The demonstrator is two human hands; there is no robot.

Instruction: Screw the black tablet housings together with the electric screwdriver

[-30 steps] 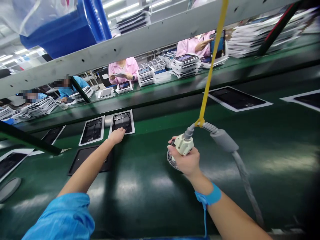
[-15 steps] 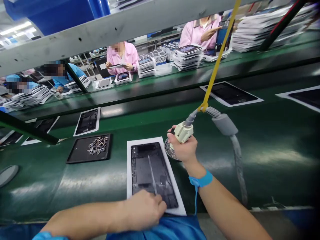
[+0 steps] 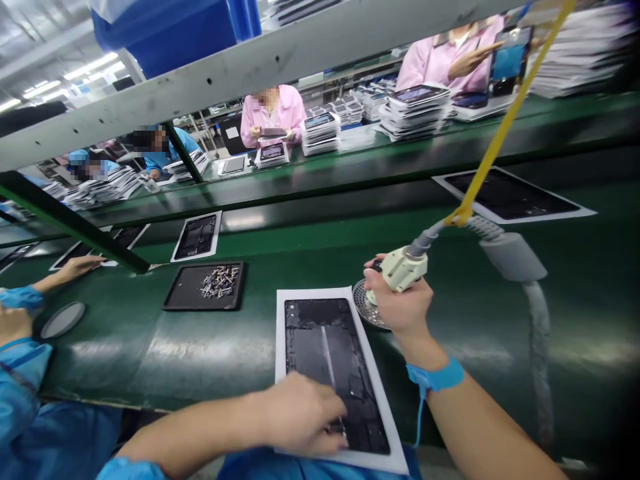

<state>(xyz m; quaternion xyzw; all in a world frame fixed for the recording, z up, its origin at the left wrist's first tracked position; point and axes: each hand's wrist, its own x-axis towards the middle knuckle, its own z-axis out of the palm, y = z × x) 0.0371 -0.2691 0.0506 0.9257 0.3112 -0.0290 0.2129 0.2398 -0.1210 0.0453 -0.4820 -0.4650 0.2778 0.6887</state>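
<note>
left hand (image 3: 300, 413) lies palm down on the near end of the open device panel (image 3: 330, 360), fingers curled loosely and pressing on it, not wrapped around anything. the panel sits on a white sheet (image 3: 295, 300) on the green belt (image 3: 500, 320), its near edge hanging past the belt's near edge toward the body. right hand (image 3: 400, 307) is closed in a full grip on the cream-coloured driver (image 3: 400, 270), held just right of the panel's far corner, above a round perforated disc (image 3: 367, 310). the driver's grey hose (image 3: 510, 257) runs off to the right of the panel, hung from a yellow strap (image 3: 500, 133). left of the panel: black tray (image 3: 187, 303) with a loose pile of screws (image 3: 220, 281). further left, a co-worker's hand (image 3: 75, 267) reaches onto the belt.

risks, as i read it: the panel overhangs the belt edge, so if left-hand pressure eases it could slide or tip off. hose pull could drag the driver off line. the bit tip is hidden behind the hand, can't tell if a screw is loaded.
</note>
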